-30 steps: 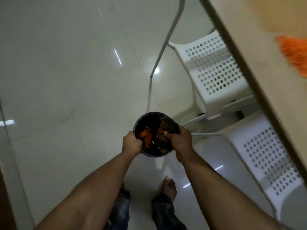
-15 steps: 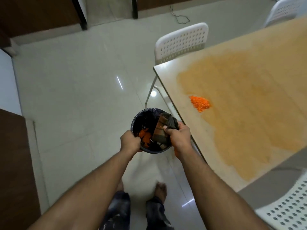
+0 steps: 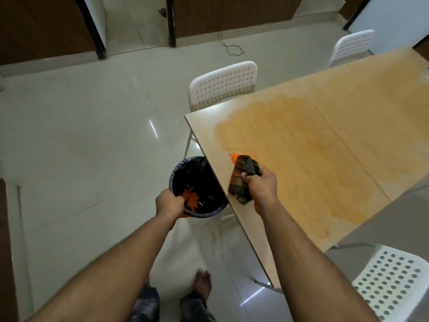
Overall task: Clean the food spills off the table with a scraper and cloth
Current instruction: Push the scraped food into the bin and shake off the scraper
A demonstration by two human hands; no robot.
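Right hand (image 3: 262, 185), fingers curled tight around a bunched dark cloth (image 3: 242, 180) held over the table (image 3: 301, 159) near its left edge; the cloth's long axis runs from the table edge toward the small orange spill pile (image 3: 232, 156). Left hand (image 3: 169, 203), fingers hooked over the rim of a black-lined bin (image 3: 197, 182) just beside the table. No legible writing.

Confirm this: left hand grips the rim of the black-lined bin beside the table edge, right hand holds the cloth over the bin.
Not quite. In the head view the right hand holds the cloth over the table, by the orange crumbs, not over the bin. The left hand is as stated.
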